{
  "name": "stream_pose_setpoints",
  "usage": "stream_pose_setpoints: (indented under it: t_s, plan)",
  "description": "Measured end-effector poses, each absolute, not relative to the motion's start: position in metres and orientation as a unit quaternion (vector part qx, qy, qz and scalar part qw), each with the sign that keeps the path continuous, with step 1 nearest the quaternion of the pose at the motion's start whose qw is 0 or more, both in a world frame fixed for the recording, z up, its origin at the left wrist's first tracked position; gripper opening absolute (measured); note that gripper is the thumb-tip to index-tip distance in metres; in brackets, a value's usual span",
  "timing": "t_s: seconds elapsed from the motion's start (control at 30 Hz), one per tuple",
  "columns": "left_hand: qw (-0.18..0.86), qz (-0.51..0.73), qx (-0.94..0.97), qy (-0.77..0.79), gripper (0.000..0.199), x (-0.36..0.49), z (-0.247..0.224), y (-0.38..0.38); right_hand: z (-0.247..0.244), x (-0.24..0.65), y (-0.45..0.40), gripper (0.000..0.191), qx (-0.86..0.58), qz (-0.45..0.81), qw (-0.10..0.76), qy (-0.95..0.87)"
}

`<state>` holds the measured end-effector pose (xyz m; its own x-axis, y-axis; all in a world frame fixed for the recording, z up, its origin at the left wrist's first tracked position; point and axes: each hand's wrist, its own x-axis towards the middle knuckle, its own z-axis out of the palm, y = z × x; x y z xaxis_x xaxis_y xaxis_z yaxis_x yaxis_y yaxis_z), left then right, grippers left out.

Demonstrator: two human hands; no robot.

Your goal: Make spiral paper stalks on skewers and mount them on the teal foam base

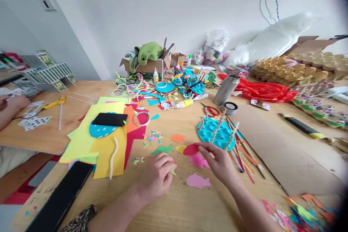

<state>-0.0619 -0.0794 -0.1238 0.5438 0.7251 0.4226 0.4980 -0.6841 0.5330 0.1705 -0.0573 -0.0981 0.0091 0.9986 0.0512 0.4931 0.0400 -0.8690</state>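
My right hand (216, 159) pinches a red paper fish (191, 149) between thumb and fingertips, just above the table. My left hand (160, 175) rests on the table with its fingers curled in; what they hold, if anything, is hidden. A light green paper scrap (173, 171) peeks out beside it. Around the hands lie paper fish cutouts: a green fish (163, 149), an orange fish (177, 138), a yellow fish (181, 148) partly under the red one, a magenta fish (199, 160) and a pink fish (198, 180). Small paper confetti (154, 136) is scattered left of them.
A blue textured disc (205, 136) with twisted stalks stands behind my right hand, near red scissors (211, 111) and a steel flask (226, 90). Coloured paper sheets (81, 137) and a black phone (108, 119) lie left. Cardboard (285, 145) covers the right. Another person's hand (20, 101) is far left.
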Motion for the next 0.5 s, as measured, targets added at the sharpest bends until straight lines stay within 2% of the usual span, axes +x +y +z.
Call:
stream_pose_setpoints:
  t_s: [0.1, 0.3, 0.5]
  plan:
    - [0.171, 0.298, 0.866, 0.364, 0.036, -0.062, -0.118, -0.078, -0.098, 0.174, -0.058, 0.031, -0.623, 0.338, 0.376, -0.596]
    - [0.157, 0.279, 0.862, 0.392, 0.041, -0.07, -0.115, -0.074, -0.11, 0.177, -0.075, 0.028, -0.594, 0.443, 0.399, -0.541]
    - [0.148, 0.186, 0.889, 0.392, 0.038, -0.073, -0.103, -0.079, -0.115, 0.154, -0.082, 0.04, -0.579, 0.466, 0.427, -0.515]
